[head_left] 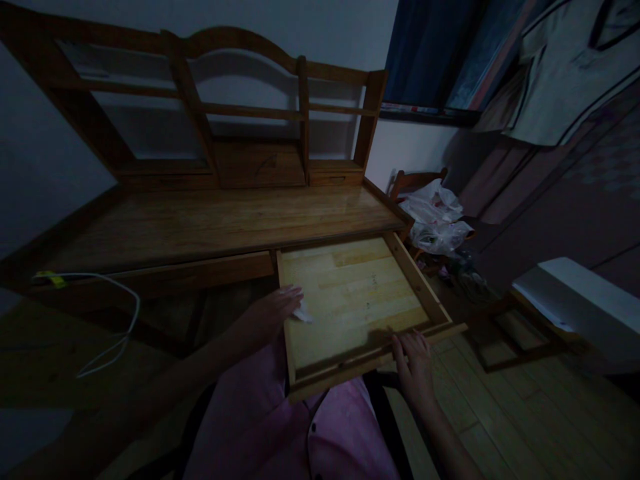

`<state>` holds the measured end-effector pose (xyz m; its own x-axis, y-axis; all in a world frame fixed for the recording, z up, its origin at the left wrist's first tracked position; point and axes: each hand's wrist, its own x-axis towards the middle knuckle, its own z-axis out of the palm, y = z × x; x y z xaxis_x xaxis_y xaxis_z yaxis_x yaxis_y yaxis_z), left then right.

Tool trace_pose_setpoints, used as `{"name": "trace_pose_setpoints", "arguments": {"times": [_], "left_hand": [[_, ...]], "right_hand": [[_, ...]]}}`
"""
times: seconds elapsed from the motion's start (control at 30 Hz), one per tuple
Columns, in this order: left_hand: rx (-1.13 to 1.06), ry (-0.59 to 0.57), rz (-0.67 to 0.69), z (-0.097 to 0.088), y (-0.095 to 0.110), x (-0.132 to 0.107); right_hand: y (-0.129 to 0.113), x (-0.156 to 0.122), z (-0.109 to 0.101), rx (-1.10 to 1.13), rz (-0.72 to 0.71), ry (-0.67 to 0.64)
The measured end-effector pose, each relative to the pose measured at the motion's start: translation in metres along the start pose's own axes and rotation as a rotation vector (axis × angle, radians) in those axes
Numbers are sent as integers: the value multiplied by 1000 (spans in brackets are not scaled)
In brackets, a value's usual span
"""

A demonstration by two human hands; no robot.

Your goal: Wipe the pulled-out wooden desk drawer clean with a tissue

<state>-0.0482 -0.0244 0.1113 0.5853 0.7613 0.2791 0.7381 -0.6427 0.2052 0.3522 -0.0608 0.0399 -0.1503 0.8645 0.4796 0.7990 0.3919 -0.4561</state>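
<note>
A pulled-out wooden drawer (pixel 350 287) juts from the desk toward my lap, its pale inside bare apart from a few small dark marks. At its left side wall, my left hand (pixel 280 308) is closed on a white tissue (pixel 303 313), which pokes out past the fingertips over the drawer's floor. My right hand (pixel 414 363) grips the drawer's front panel near the right end, with fingers curled over the top edge and the palm outside.
Behind the drawer stands the wooden desk (pixel 240 213) with a shelf unit (pixel 250 112). A white cable (pixel 136 313) hangs at left. Plastic bags (pixel 434 213) lie on a chair at right, near a white box (pixel 585 300). The room is dim.
</note>
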Motion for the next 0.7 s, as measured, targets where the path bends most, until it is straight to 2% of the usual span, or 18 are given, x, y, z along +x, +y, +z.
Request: {"name": "trace_pose_setpoints", "arguments": {"times": [0.1, 0.17, 0.23, 0.33, 0.43, 0.57, 0.7], "left_hand": [[81, 68, -6, -3, -41, 15], [98, 88, -37, 5, -60, 16], [88, 88, -32, 19, -70, 11], [76, 76, -10, 37, -67, 0], [56, 37, 19, 45, -53, -8], [8, 20, -5, 43, -39, -14], [-29, -17, -5, 35, -29, -9]], "right_hand": [[-1, 0, 0, -6, -1, 10], [-1, 0, 0, -4, 2, 9], [-1, 0, -1, 0, 8, 4], [-2, 0, -2, 1, 4, -5], [-2, 1, -2, -2, -4, 0], [-1, 1, -1, -3, -8, 3], [1, 0, 0, -5, -5, 7]]}}
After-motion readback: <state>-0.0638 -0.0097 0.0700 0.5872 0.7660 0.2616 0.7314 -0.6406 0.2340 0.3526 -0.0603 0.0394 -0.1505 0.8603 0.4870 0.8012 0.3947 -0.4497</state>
